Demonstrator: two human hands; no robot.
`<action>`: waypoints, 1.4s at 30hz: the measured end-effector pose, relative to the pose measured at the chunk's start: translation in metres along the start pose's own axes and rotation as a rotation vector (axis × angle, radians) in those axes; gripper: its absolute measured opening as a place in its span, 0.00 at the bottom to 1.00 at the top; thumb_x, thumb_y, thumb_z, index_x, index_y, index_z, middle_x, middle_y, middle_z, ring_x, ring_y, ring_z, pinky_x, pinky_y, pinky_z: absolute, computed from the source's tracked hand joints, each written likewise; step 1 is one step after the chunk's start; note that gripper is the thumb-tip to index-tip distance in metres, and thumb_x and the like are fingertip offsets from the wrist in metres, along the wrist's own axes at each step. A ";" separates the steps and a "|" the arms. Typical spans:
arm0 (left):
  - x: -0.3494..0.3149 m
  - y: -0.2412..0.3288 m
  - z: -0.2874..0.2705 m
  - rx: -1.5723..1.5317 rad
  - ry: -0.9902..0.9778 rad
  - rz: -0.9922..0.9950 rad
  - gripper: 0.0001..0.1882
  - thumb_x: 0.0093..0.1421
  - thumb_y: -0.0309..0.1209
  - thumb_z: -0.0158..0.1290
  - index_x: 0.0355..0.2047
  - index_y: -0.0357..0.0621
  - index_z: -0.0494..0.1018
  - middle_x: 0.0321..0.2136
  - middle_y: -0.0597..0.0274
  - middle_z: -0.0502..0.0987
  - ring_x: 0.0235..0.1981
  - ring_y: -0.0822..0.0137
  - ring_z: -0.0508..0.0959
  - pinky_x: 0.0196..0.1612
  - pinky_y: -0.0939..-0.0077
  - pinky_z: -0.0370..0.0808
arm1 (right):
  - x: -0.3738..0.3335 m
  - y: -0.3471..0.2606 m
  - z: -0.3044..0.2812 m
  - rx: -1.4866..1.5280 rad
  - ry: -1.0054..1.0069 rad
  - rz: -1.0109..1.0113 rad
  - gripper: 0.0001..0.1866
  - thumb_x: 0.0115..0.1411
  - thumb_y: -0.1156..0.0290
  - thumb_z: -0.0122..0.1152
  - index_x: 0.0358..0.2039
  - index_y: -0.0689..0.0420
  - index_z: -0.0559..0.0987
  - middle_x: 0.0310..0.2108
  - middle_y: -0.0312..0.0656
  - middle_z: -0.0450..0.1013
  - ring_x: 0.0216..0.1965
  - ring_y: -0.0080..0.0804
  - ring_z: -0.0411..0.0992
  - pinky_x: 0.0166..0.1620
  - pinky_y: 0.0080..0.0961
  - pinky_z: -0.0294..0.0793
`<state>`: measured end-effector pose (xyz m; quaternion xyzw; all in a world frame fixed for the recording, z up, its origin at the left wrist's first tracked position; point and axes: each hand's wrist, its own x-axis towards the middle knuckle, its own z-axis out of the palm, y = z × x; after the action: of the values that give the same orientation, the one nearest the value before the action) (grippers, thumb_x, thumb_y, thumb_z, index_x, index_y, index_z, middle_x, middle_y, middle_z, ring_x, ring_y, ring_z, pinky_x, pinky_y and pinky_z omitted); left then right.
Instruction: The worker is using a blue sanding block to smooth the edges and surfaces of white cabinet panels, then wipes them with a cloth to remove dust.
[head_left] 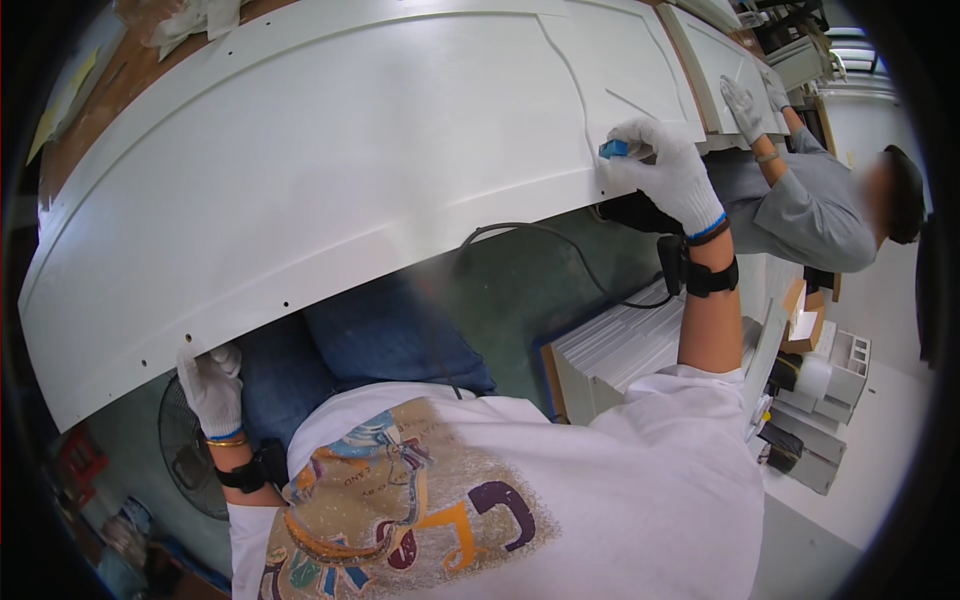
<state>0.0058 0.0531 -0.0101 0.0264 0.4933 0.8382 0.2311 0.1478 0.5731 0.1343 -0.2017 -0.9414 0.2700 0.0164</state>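
Note:
A long white panel (330,170) with raised moulding and small holes along its near edge lies in front of me. My right hand (672,172), in a white knit glove, pinches a small blue block (613,149) over the right part of the panel, close to its near edge. Whether the block touches the surface I cannot tell. At the near left edge, my gloved left hand (212,392) grips the panel's rim, its fingertips partly hidden there. Both wrists carry black straps, and a dark cable (530,228) leads toward the right one.
A co-worker in grey (810,205) at the right rests gloved hands on another white panel (735,75). Stacked white boards (610,335) stand below my right arm. A black fan (185,450) is beside my left hand, with a red stool (80,460) farther left.

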 end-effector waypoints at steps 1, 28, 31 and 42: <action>0.000 0.000 0.000 0.002 0.000 0.000 0.17 0.65 0.44 0.40 0.41 0.44 0.68 0.25 0.65 0.69 0.22 0.73 0.64 0.25 0.80 0.60 | 0.001 0.000 0.002 0.002 0.001 0.000 0.11 0.47 0.76 0.60 0.34 0.62 0.77 0.27 0.41 0.74 0.31 0.26 0.72 0.38 0.22 0.72; -0.002 -0.001 -0.005 -0.104 0.002 -0.027 0.19 0.67 0.43 0.38 0.44 0.41 0.66 0.25 0.64 0.68 0.22 0.73 0.63 0.25 0.80 0.61 | 0.050 0.013 0.011 -0.230 0.123 -0.147 0.11 0.51 0.75 0.60 0.37 0.57 0.77 0.32 0.42 0.75 0.35 0.32 0.75 0.41 0.25 0.75; -0.002 0.000 -0.003 -0.087 -0.013 -0.021 0.19 0.66 0.43 0.38 0.44 0.41 0.66 0.25 0.64 0.68 0.22 0.73 0.63 0.25 0.80 0.60 | 0.051 0.015 0.012 -0.269 0.139 -0.181 0.11 0.51 0.75 0.60 0.37 0.57 0.77 0.32 0.42 0.75 0.34 0.33 0.75 0.40 0.25 0.75; -0.002 0.000 -0.003 -0.105 -0.025 -0.017 0.19 0.66 0.43 0.39 0.45 0.40 0.66 0.25 0.63 0.68 0.22 0.72 0.63 0.24 0.79 0.60 | 0.050 0.013 0.011 -0.280 0.114 -0.171 0.11 0.50 0.74 0.60 0.36 0.57 0.77 0.31 0.43 0.75 0.33 0.34 0.75 0.39 0.25 0.75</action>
<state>0.0066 0.0496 -0.0117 0.0205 0.4460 0.8605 0.2455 0.1049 0.5969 0.1142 -0.1363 -0.9810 0.1220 0.0644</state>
